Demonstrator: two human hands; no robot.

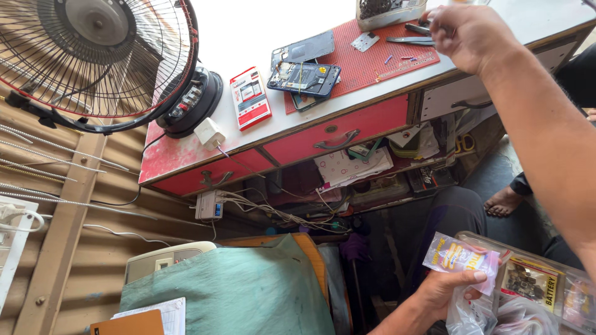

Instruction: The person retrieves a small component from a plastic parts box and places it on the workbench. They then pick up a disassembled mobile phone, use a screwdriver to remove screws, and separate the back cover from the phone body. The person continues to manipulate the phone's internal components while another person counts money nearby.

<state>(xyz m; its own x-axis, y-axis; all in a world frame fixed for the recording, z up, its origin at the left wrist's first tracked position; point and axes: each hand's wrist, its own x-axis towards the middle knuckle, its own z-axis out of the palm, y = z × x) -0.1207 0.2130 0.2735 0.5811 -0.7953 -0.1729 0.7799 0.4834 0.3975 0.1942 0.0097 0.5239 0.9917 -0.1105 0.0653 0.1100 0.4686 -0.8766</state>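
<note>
Overhead, white workbench (261, 37) with red mat (372, 62), left fingers (475, 276) clamped on plastic packet (456, 255), right fingers' state unclear.

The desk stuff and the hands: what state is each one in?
Phone: back cover off, insides showing.
Red drawer: shut.
Fan: blades blurred, apparently spinning.
Right hand: reaching at tools on red mat.
Left hand: grip closed on small plastic bag.
</note>
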